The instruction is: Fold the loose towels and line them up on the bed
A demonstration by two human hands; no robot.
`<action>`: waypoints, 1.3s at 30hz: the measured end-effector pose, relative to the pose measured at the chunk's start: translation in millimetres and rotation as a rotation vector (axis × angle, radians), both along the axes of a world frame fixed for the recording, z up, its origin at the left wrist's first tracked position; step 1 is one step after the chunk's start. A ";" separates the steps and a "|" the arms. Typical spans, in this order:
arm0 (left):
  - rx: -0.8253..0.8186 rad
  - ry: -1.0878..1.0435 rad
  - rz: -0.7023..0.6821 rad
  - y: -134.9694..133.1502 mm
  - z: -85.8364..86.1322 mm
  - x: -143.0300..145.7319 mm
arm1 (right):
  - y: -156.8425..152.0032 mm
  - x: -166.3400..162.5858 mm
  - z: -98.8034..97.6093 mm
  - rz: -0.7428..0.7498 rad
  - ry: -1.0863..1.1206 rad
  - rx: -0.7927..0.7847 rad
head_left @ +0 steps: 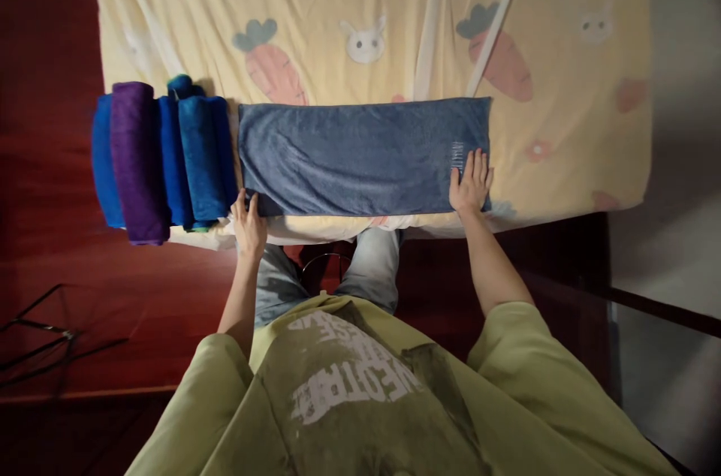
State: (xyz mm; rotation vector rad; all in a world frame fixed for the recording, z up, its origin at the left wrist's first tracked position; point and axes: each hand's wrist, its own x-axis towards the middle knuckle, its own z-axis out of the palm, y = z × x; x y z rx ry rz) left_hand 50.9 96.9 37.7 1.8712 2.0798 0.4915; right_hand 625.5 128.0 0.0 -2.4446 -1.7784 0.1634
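Observation:
A grey-blue towel (360, 157) lies spread lengthwise in front of me, with light lettering near its right end and soft wrinkles on its left half. At its near left corner, my left hand (248, 227) has bent fingers closed on the towel's edge. My right hand (473, 183) rests flat on the right end, beside the lettering, fingers stretched out and palm down. Just left of the towel sit several rolled towels, among them a purple roll (138, 161) and a teal-blue roll (201, 157).
Beneath everything is a yellow cloth (586, 131) printed with carrots and rabbits, covering a table. Its near edge hangs close to my legs. A thin black metal frame (67, 333) stands at the lower left on the dark red floor (169, 296).

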 end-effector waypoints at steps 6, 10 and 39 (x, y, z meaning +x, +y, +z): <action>-0.111 0.126 -0.068 -3.4 15.8 -7.7 | -2.0 -5.4 3.9 -0.003 0.003 0.015; -0.175 0.191 -0.111 -4.3 23.1 -6.0 | -2.2 -7.4 5.4 0.004 0.010 0.021; -0.033 0.086 -0.085 157.5 0.9 30.1 | -2.0 -7.7 2.1 0.018 0.005 0.078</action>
